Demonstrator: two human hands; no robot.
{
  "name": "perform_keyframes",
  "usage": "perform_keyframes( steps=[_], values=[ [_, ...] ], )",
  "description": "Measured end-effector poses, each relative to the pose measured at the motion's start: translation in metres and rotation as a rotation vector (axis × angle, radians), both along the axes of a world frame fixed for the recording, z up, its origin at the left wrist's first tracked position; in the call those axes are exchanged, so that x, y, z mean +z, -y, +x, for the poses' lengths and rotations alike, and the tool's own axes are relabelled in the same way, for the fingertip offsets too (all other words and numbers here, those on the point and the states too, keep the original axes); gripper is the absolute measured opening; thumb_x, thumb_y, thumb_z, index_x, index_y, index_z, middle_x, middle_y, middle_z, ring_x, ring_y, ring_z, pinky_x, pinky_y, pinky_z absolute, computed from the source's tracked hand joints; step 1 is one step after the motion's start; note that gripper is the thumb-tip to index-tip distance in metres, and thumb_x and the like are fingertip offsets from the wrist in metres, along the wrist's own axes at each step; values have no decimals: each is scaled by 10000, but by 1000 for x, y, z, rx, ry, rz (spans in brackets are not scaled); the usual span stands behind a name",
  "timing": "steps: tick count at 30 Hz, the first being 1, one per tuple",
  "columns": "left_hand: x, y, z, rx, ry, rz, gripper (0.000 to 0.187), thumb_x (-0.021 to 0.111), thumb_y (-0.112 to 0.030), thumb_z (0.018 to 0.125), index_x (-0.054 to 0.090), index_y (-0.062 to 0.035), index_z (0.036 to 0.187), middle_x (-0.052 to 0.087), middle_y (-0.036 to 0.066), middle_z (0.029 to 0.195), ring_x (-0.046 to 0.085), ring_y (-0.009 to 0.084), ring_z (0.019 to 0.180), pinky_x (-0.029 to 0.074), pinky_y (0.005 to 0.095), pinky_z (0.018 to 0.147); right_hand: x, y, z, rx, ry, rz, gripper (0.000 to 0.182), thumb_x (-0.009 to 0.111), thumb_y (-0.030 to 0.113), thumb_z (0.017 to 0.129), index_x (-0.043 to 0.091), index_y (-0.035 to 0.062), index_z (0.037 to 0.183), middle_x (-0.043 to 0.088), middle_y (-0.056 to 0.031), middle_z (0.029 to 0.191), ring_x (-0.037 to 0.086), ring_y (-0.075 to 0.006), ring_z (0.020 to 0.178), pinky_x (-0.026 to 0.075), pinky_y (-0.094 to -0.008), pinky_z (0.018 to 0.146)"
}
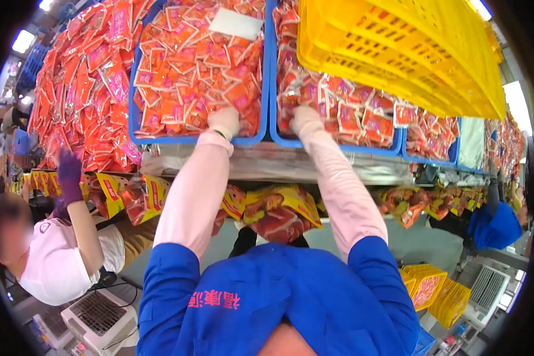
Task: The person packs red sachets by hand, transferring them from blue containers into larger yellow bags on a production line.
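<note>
My left hand (224, 122), in a pale glove, is at the near right corner of a blue tray (196, 140) heaped with small red-orange packets (187, 68). Its fingers curl down among the packets, and whatever they hold is hidden. My right hand (307, 121), gloved too, is in the near left part of the neighbouring blue tray (362, 146). That hand looks closed against similar packets (349, 113), its fingertips out of sight. A white slip (237, 24) lies on the packets in the left tray.
Yellow crates (397, 53) overhang the right tray. A large pile of loose packets (89, 89) lies at the left. Filled yellow-and-red bags (282, 207) line the space below the table edge. A co-worker (59, 255) stands at the left, with a purple-gloved hand (69, 172) near the pile.
</note>
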State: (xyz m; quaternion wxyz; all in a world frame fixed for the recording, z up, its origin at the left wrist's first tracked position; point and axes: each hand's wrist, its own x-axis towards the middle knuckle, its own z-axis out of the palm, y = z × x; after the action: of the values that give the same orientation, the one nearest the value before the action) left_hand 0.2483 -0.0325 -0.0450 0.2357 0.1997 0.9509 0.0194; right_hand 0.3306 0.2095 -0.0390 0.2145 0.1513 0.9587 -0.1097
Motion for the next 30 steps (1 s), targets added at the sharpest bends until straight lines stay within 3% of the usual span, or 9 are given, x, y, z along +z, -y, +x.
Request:
perform_keyframes(
  steps=[5, 7, 9, 13, 16, 18, 22, 28, 30],
  values=[
    [79, 77, 51, 148, 240, 927, 186, 619, -76, 898, 709, 5, 1039, 723, 167, 964, 719, 272, 921, 551, 408, 784, 75, -21, 90, -281, -537, -309, 423, 653, 341, 904, 665, 97, 1249, 738, -167, 1033, 714, -314, 926, 552, -408, 842],
    [149, 107, 123, 39, 484, 1002, 164, 604, 5, 883, 696, 9, 1019, 706, 138, 924, 709, 244, 916, 543, 360, 798, 137, 5, 141, -531, -428, -1255, 364, 606, 351, 1001, 657, 78, 1236, 745, -45, 1024, 701, -164, 876, 539, -323, 785],
    [155, 126, 184, -392, 385, 1104, 148, 657, -57, 840, 707, -46, 979, 708, 123, 934, 701, 250, 909, 542, 382, 810, 155, 42, 186, -520, -405, -1318, 309, 662, 209, 974, 653, 74, 1251, 719, -34, 1124, 663, -126, 1000, 538, -339, 905],
    [55, 124, 263, -413, -85, 592, 233, 686, -148, 771, 704, -67, 988, 695, 118, 914, 641, 315, 1003, 535, 421, 877, 166, 138, 225, 150, -20, -925, 324, 596, 117, 937, 636, 48, 1251, 701, -155, 1190, 687, -309, 1086, 525, -379, 958],
    [74, 143, 260, -503, -210, 551, 237, 727, -176, 726, 687, -45, 919, 680, 141, 984, 605, 350, 1110, 471, 473, 1001, 91, 183, 226, 377, 100, -327, 199, 505, 115, 941, 654, 5, 1013, 707, -240, 1060, 699, -373, 990, 555, -464, 844],
    [78, 161, 258, -713, -260, 448, 213, 689, -187, 721, 680, -60, 891, 662, 106, 904, 626, 308, 1029, 390, 530, 1096, 76, 204, 207, 484, 228, -175, 218, 477, 131, 952, 624, 31, 1078, 708, -232, 1032, 700, -381, 961, 552, -485, 820],
    [56, 162, 249, -737, -322, 549, 130, 651, -201, 742, 676, -88, 801, 614, 55, 724, 636, 235, 817, 380, 515, 1131, -64, 255, 148, 620, 412, -145, 252, 677, 258, 863, 782, 123, 1048, 756, -86, 1118, 733, -242, 1008, 582, -427, 802],
    [82, 162, 246, -698, -290, 422, 61, 695, -170, 734, 677, -114, 749, 604, 23, 712, 626, 212, 786, 431, 502, 1053, -67, 259, 135, 747, 559, -125, 247, 680, 283, 863, 767, 143, 1048, 742, -121, 1135, 704, -279, 1086, 570, -457, 825],
    [100, 164, 228, -585, -192, 397, 107, 738, -204, 713, 680, -118, 737, 620, 48, 714, 625, 246, 784, 427, 501, 1041, 63, 211, 143, 702, 272, -445, 278, 643, 289, 872, 720, 116, 1076, 726, -161, 1017, 682, -385, 1010, 533, -487, 872]
  ],
)
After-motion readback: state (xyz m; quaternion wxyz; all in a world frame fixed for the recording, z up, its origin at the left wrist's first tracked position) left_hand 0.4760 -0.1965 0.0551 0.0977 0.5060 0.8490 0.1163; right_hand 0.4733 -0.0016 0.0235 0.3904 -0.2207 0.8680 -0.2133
